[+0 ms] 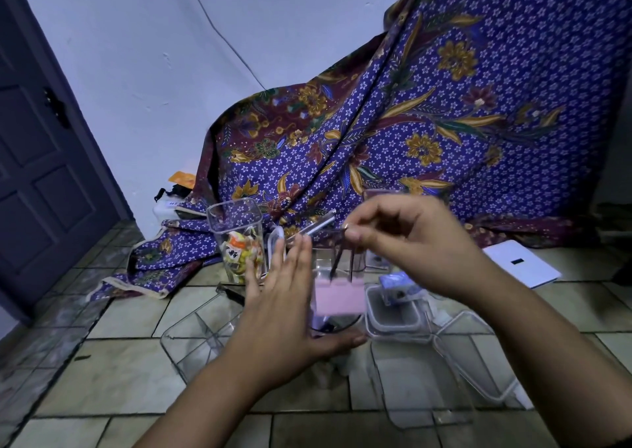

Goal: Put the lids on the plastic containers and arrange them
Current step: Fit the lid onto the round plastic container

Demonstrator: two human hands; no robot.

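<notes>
A clear plastic container (337, 297) with pink contents stands on the tiled floor at the centre. My left hand (284, 311) grips its left side, thumb under the base and fingers stretched up along the wall. Over its mouth my right hand (407, 239) pinches a clear lid (313, 229), which is tilted and blurred. A tall clear container (239, 239) with wrapped sweets stands open behind on the left. Lying on the floor are an empty clear container (201, 338) at the left and another (465, 362) at the right. A lidded container (393, 314) sits right of centre.
A purple floral cloth (427, 116) drapes over something large behind the containers. A white flat device (523, 263) lies on the floor at the right. A dark door (44, 160) is at the left, with white boxes (171, 208) beside the wall.
</notes>
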